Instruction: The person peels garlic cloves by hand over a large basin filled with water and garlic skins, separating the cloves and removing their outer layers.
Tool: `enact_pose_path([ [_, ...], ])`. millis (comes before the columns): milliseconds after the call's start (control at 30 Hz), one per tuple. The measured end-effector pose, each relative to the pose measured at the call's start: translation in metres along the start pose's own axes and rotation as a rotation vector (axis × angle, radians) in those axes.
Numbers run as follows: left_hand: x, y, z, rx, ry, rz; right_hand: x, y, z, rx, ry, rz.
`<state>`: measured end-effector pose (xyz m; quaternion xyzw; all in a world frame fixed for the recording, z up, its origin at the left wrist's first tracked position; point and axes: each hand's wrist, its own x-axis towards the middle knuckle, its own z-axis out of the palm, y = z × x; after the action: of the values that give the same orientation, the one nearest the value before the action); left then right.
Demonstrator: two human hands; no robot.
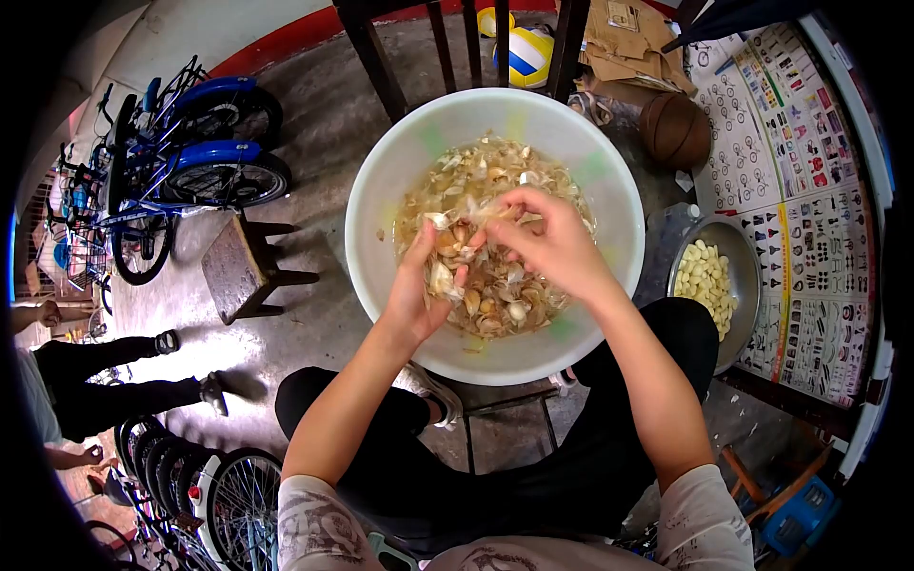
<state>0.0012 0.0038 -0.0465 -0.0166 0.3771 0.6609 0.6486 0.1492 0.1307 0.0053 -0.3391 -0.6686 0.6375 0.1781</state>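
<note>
Over a large white plastic basin (373, 214), my left hand (416, 293) is curled around several garlic cloves (455, 240) with papery skins. My right hand (545, 238) is beside it, fingertips pinched on a piece of pale garlic skin (484, 211). Beneath both hands, the basin holds wet garlic skins (533, 303) and unpeeled cloves in water. To the right, near my knee, a metal bowl (746, 285) contains peeled garlic cloves (703, 274).
A dark wooden chair (440, 48) stands behind the basin, near a volleyball (526, 57), a basketball (675, 131) and cardboard (628, 43). At left are a wooden stool (240, 268), blue bicycles (214, 157) and a person's legs (114, 376). A printed chart (809, 209) lines the right side.
</note>
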Motion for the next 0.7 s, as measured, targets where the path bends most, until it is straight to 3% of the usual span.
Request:
enact_pose_path([
  [33, 0.0, 0.0, 0.001, -0.001, 0.0, 0.001, 0.0, -0.002, -0.002, 0.131, 0.008, 0.1],
  [167, 0.0, 0.0, 0.001, 0.003, 0.002, 0.031, 0.001, 0.002, -0.01, 0.285, 0.007, 0.156],
  [433, -0.002, 0.005, 0.006, 0.035, 0.014, 0.035, 0.002, 0.002, -0.008, 0.283, -0.043, 0.186],
  [533, -0.002, 0.004, 0.013, 0.05, 0.118, 0.075, 0.001, 0.002, -0.005, 0.255, -0.071, 0.179],
  [700, 0.002, 0.004, 0.0, 0.039, -0.026, 0.062, 0.004, 0.002, -0.011, 0.284, -0.084, 0.198],
])
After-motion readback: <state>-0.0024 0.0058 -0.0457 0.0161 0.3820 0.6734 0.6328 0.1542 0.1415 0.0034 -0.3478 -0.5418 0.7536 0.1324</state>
